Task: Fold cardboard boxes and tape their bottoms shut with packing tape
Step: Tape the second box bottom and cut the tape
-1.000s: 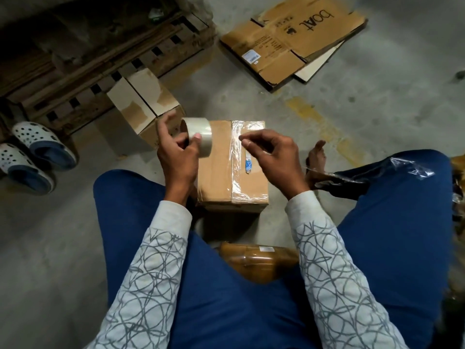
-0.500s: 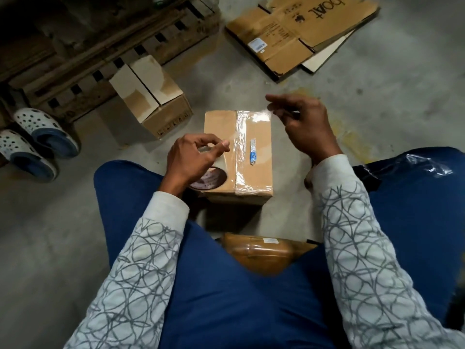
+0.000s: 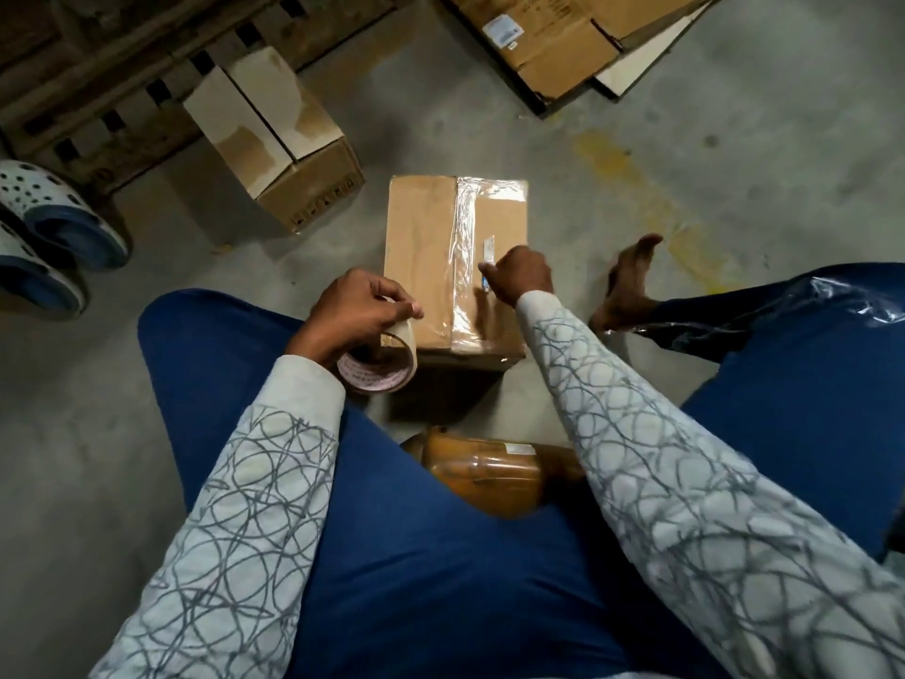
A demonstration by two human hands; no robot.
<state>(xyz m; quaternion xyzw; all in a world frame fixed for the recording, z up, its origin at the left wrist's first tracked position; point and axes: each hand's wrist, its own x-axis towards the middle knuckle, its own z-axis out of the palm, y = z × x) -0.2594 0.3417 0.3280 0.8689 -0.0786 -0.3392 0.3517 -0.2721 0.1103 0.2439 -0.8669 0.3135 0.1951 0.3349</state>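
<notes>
A small cardboard box (image 3: 421, 247) stands on the floor between my knees. A strip of clear tape (image 3: 464, 267) runs along its top seam. My left hand (image 3: 357, 311) grips a roll of packing tape (image 3: 387, 372) at the box's near-left corner, thumb and finger pinching the roll's edge. My right hand (image 3: 521, 274) rests on the box top with its fingers curled around the near end of a small blue-and-white cutter (image 3: 488, 249) that lies beside the tape strip.
A second box (image 3: 274, 134) with unsealed flaps sits at the back left, against a wooden pallet (image 3: 98, 66). Flattened cardboard (image 3: 553, 41) lies at the back right. Clogs (image 3: 49, 223) are at the left. A brown wrapped package (image 3: 485, 475) sits between my legs; my bare foot (image 3: 629, 281) is right of the box.
My right hand came back from the box's far edge to the cutter on top. My left hand lowered the tape roll to the near-left corner.
</notes>
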